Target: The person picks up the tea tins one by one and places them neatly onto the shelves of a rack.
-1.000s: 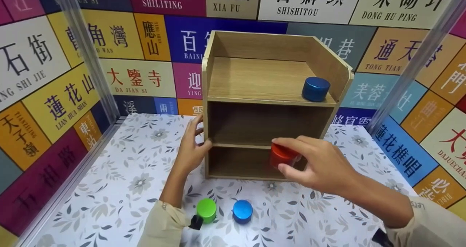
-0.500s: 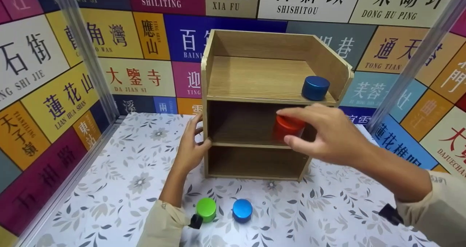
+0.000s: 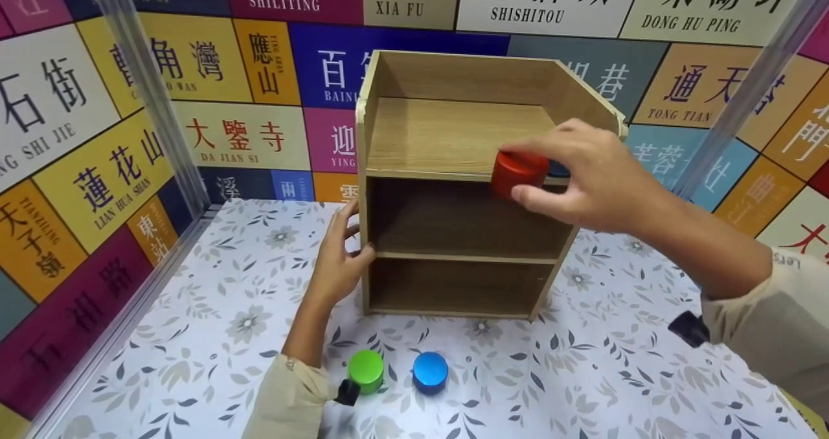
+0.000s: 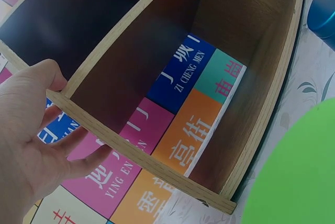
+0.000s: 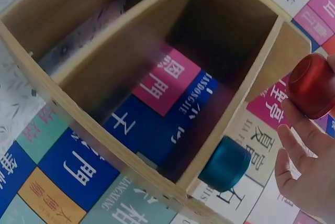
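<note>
My right hand (image 3: pixel 599 177) pinches a small red cylindrical tin (image 3: pixel 518 172) between thumb and fingers, in front of the top board's edge of a wooden shelf unit (image 3: pixel 453 131). In the right wrist view the red tin (image 5: pixel 313 85) is held beside the upper level. A blue tin (image 5: pixel 226 164) stands on that top level; in the head view the right hand mostly hides it. With its thumb at the front edge and fingers outside, my left hand (image 3: pixel 343 258) grips the unit's left side panel (image 4: pixel 131 153).
On the flowered tablecloth (image 3: pixel 246 361) in front of the unit stand a green tin (image 3: pixel 366 370) and another blue tin (image 3: pixel 430 372). The unit's two lower compartments hold nothing visible. Printed panels (image 3: pixel 239 135) surround the table behind and at the sides.
My right hand has lifted the red tin from the bottom compartment's height, past the middle one, up to the top board's edge. My left hand has stayed on the side panel.
</note>
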`<action>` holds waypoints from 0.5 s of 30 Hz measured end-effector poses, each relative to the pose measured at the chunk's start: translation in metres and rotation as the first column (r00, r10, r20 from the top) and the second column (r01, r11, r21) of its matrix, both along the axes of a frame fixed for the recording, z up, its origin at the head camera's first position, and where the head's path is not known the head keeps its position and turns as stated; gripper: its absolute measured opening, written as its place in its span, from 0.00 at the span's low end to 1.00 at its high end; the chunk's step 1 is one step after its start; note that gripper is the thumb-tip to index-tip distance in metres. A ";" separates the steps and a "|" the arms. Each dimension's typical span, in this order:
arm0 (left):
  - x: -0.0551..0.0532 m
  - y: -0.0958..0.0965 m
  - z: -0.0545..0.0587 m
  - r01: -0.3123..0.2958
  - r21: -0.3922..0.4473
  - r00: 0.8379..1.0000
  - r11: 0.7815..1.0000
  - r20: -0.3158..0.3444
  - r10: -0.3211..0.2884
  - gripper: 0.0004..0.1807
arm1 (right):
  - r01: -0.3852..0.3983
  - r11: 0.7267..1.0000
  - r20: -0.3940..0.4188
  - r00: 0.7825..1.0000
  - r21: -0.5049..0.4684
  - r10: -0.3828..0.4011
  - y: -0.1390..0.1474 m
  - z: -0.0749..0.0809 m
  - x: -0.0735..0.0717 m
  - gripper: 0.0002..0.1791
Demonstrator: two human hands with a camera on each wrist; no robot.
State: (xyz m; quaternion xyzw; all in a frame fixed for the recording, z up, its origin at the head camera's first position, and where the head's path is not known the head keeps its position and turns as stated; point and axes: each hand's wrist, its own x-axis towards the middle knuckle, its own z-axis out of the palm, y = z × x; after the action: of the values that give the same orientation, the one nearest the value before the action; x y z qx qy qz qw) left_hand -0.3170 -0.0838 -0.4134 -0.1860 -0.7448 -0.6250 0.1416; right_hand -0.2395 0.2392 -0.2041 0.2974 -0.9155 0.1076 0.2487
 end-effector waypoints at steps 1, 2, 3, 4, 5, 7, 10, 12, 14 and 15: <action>0.000 0.000 0.000 -0.001 0.001 1.000 1.000 0.000 0.001 0.44 | 0.008 1.000 0.003 1.000 -0.002 -0.008 0.000 0.003 -0.002 0.27; 0.000 0.000 0.000 0.000 0.004 1.000 1.000 0.002 0.000 0.44 | 0.019 1.000 0.009 1.000 -0.005 -0.019 0.000 0.005 -0.004 0.27; 0.000 0.000 0.000 0.001 0.003 1.000 1.000 0.003 -0.001 0.44 | 0.029 1.000 0.014 0.999 -0.008 -0.029 0.000 0.007 -0.006 0.27; -0.001 0.000 -0.001 0.003 0.005 1.000 1.000 0.002 -0.003 0.44 | 0.038 0.999 0.018 0.999 -0.012 -0.038 0.000 0.008 -0.007 0.27; -0.001 0.000 -0.001 0.003 0.008 1.000 1.000 0.002 -0.003 0.44 | 0.047 0.999 0.022 0.999 -0.016 -0.047 0.000 0.010 -0.009 0.27; -0.001 0.000 -0.001 0.005 0.010 1.000 1.000 0.000 -0.005 0.44 | 0.062 0.998 0.028 0.998 -0.021 -0.061 0.000 0.012 -0.012 0.27; -0.001 0.000 -0.001 0.004 0.012 1.000 1.000 0.002 -0.004 0.44 | 0.082 0.996 0.036 0.996 -0.025 -0.081 0.000 0.015 -0.018 0.27; -0.001 0.000 -0.001 0.002 0.011 1.000 1.000 0.008 -0.002 0.44 | 0.087 0.996 0.038 0.996 -0.023 -0.086 -0.001 0.016 -0.023 0.27; 0.000 0.000 0.000 0.001 0.012 1.000 1.000 0.014 -0.001 0.44 | 0.092 0.996 0.039 0.995 -0.019 -0.091 -0.001 0.016 -0.027 0.27; 0.000 0.000 0.000 0.001 0.013 1.000 1.000 0.016 -0.001 0.44 | 0.093 0.995 0.038 0.995 -0.017 -0.093 -0.001 0.017 -0.029 0.27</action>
State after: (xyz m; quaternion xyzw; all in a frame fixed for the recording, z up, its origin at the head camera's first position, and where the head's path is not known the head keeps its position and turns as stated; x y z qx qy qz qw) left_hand -0.3172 -0.0841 -0.4136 -0.1804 -0.7419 -0.6312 0.1364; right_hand -0.2689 0.2385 -0.1874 0.2500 -0.9318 0.1100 0.2390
